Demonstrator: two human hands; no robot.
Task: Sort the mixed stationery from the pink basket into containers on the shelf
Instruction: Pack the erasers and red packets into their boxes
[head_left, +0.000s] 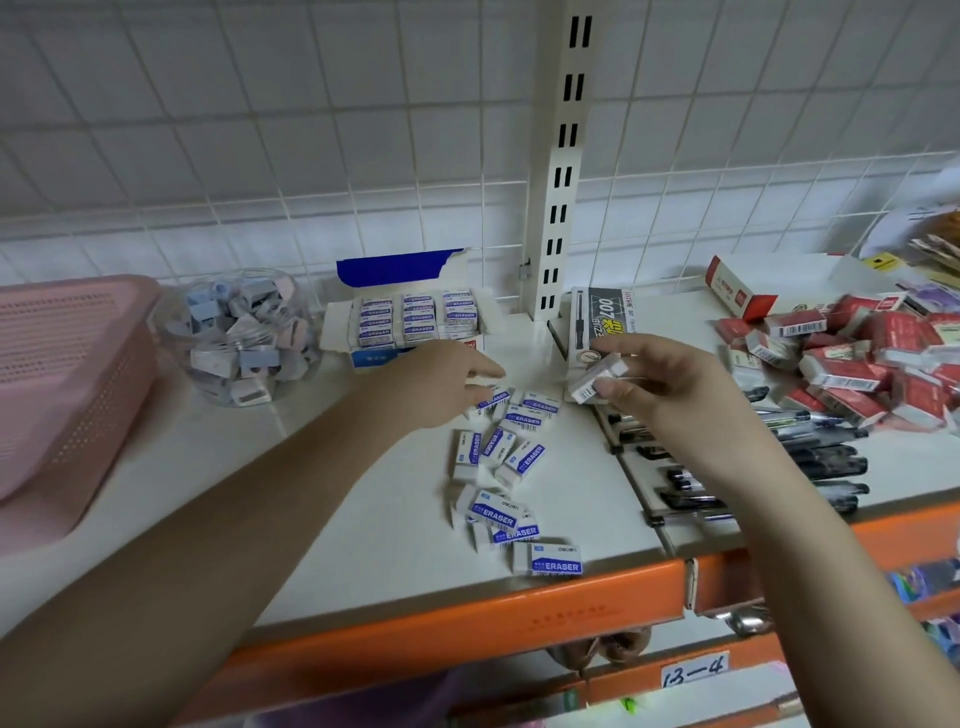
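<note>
- The right hand (660, 384) is raised just above the shelf (363, 519), pinching one white eraser (597, 376) between thumb and fingertips; its barcode end faces the near side.
- The left hand (441, 382) reaches over the far end of the loose erasers (506, 467), fingers stretched forward and relaxed. They sit right at the farthest eraser of the pile, but whether they are touching it or gripping anything, I cannot tell.
- Those loose erasers, white with blue "ERASER" sleeves, lie scattered on the white shelf between the two forearms, trailing from near the left hand down to the orange front edge (467, 618).
- Behind the left hand, against the wire grid back, an open eraser box (415, 317) stands with its blue-lined lid up and rows of the same erasers packed inside.
- Left of that box sits a clear round jar (239, 338) filled with small blue, grey and pinkish pieces.
- The pink basket (62, 374) rests at the far left of the shelf, its perforated wall toward the jar.
- Beyond the right hand a pen box marked "007" (602, 317) stands by the slotted upright post (563, 171).
- Dark pens (810, 457) lie in a heap under and right of the right forearm.
- Further right, a pile of red-and-white small boxes (852, 364) spreads across the shelf.
- A handwritten label "13-4" (693, 670) shows below the orange edge.
</note>
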